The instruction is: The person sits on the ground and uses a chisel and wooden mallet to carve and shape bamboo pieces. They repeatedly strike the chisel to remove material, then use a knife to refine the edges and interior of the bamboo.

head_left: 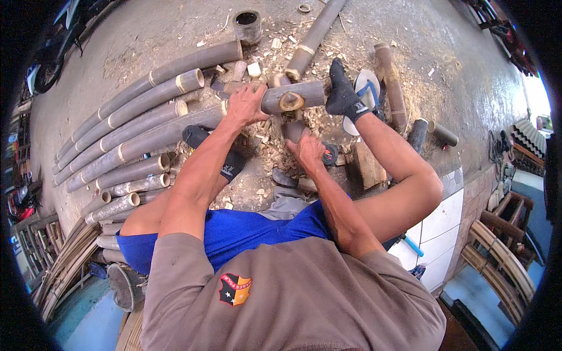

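Observation:
A thick grey-brown bamboo piece [310, 94] lies crosswise before me, with a pale carved hollow [291, 102] in its upper side. My left hand [246, 105] is wrapped over it, left of the hollow. Just below the bamboo, my right hand [306, 149] is closed around a brownish piece [293, 130] that runs up toward the hollow. That piece is blurred and partly covered, so its kind is unclear. My right foot in a dark sock [341, 93] is at the bamboo's right end. Pale wood chips [263, 140] are strewn around both hands.
Several long bamboo poles [146, 108] lie side by side at the left. Another pole [316, 38] stretches away ahead, near a short hollow bamboo section [247, 26]. A sandal [367, 93], a brown bamboo length [391, 88] and a wood block [369, 165] are on the right.

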A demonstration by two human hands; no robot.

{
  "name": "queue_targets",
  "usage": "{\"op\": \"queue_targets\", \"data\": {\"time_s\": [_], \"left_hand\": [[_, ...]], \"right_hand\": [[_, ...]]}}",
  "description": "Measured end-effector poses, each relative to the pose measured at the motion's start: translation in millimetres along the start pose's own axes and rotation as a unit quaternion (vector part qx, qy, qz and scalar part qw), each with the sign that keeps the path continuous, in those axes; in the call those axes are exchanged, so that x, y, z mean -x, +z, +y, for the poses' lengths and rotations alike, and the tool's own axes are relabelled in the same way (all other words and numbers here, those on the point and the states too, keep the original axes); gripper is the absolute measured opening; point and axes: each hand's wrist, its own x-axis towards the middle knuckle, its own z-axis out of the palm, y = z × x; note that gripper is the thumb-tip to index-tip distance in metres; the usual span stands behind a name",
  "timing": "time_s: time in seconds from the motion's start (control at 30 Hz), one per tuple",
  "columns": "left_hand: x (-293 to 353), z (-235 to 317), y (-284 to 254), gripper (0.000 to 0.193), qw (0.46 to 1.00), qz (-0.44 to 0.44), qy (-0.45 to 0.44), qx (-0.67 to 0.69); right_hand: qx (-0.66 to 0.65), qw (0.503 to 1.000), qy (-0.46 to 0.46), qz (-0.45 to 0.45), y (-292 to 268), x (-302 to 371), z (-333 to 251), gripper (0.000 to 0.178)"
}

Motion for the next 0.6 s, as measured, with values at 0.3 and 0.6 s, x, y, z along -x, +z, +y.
{"op": "queue_targets", "data": {"time_s": [0.3, 0.6], "left_hand": [[11.3, -5.0, 45.7, 0.099, 0.999, 0.052, 0.005, -0.005], [8.2, -7.0, 29.9, 0.091, 1.0, -0.019, -0.005, 0.01]], "right_hand": [[0.026, 0.999, -0.003, -0.041, -7.8, -10.8, -2.8, 0.073], [-0.014, 0.999, -0.031, 0.004, -32.5, 8.7, -2.7, 0.046]]}}
